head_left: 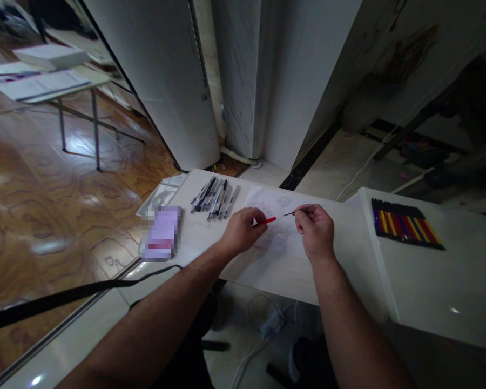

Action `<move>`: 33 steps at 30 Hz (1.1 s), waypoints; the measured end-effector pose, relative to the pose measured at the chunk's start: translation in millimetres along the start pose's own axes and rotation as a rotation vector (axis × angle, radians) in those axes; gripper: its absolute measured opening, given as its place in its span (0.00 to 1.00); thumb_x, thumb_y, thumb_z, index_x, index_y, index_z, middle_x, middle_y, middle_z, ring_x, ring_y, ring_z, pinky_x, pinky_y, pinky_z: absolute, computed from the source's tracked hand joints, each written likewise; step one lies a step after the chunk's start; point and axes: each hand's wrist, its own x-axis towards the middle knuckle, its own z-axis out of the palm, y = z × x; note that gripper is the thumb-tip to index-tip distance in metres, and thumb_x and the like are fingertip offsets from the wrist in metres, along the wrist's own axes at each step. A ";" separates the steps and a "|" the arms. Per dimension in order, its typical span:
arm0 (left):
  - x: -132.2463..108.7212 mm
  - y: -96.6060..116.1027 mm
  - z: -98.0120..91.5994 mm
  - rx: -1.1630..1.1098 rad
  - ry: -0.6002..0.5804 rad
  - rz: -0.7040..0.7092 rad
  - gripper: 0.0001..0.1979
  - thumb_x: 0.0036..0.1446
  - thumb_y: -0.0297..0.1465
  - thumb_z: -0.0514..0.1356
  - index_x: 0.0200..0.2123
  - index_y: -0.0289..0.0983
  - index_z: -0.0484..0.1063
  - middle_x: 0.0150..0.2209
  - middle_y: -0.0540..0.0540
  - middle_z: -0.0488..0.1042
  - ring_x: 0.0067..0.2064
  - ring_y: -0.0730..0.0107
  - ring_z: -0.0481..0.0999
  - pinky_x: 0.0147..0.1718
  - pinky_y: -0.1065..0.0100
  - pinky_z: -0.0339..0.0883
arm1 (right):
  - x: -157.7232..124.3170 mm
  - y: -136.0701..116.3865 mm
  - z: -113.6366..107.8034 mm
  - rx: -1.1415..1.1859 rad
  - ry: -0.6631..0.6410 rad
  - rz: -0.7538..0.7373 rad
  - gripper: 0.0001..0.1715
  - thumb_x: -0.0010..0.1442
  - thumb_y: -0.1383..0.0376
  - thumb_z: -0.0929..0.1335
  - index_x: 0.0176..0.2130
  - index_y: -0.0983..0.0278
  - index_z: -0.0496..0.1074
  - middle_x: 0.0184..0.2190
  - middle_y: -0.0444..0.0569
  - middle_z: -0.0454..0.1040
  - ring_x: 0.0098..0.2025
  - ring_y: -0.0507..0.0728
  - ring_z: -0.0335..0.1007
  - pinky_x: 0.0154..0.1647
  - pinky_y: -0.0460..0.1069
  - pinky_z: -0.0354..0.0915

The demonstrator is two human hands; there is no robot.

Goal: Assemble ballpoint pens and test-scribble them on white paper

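My left hand (pixel 242 231) is closed around a red pen part (pixel 266 220) whose tip sticks out to the right. My right hand (pixel 315 229) pinches a thin dark refill or pen piece (pixel 297 212) that points left toward the red part, a small gap between the two. Both hands hover over a white sheet of paper (pixel 281 237) with faint scribbles, lying on a narrow white table (pixel 275 270).
Several black pens (pixel 215 198) lie in a row left of the paper. A blurred purple object (pixel 162 233) sits at the table's left end. A tray of red, yellow and blue pens (pixel 405 224) rests on a second white table (pixel 449 281) to the right. Cables lie on the floor below.
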 end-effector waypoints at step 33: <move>-2.6 -1.3 0.6 0.009 -0.005 0.061 0.03 0.50 0.27 0.64 0.30 0.37 0.74 0.29 0.49 0.73 0.31 0.70 0.70 0.32 0.69 0.62 | -8.9 2.0 6.1 -0.158 -0.132 0.030 0.11 0.50 0.58 0.74 0.30 0.64 0.74 0.23 0.44 0.73 0.23 0.50 0.63 0.23 0.45 0.59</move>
